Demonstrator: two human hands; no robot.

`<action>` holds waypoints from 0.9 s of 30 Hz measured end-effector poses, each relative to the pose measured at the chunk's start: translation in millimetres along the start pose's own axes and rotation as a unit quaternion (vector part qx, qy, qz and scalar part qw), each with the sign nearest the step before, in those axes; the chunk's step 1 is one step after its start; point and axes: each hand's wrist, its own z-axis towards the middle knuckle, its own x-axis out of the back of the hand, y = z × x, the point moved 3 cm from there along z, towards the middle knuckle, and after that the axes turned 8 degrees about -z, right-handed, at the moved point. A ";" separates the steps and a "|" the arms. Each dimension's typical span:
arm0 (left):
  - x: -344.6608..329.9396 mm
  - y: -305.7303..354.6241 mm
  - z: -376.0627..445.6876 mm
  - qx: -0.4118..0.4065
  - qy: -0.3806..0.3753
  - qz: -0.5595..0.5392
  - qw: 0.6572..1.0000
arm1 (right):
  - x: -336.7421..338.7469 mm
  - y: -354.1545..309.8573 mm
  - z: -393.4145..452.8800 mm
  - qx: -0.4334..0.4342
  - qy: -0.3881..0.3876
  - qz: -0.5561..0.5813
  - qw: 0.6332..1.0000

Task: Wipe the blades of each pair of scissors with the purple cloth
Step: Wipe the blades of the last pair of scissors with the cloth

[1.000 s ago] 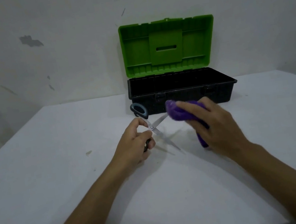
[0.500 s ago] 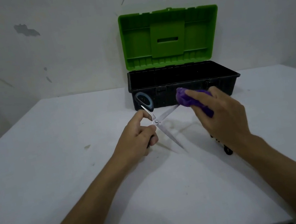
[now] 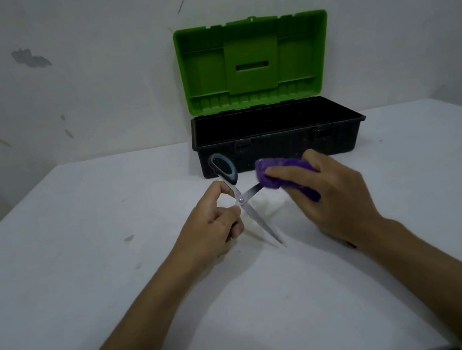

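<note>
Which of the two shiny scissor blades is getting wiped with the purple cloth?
The upper blade, pointing right toward the toolbox. Its end is wrapped in the purple cloth in the right hand. The lower blade points down at the table, bare.

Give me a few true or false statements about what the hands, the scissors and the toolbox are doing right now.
1. The right hand holds the purple cloth against one blade of the scissors. True.
2. The scissors are closed. False: the blades are spread apart.
3. The left hand grips the scissors near the pivot. True.
4. The toolbox lid is shut. False: the green lid stands open.
5. The cloth lies inside the toolbox. False: it is in the right hand.
</note>
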 end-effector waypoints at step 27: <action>7.2 -0.7 0.7 0.057 -0.023 -0.035 0.997 | -1.8 0.6 3.5 -0.042 0.012 0.012 0.999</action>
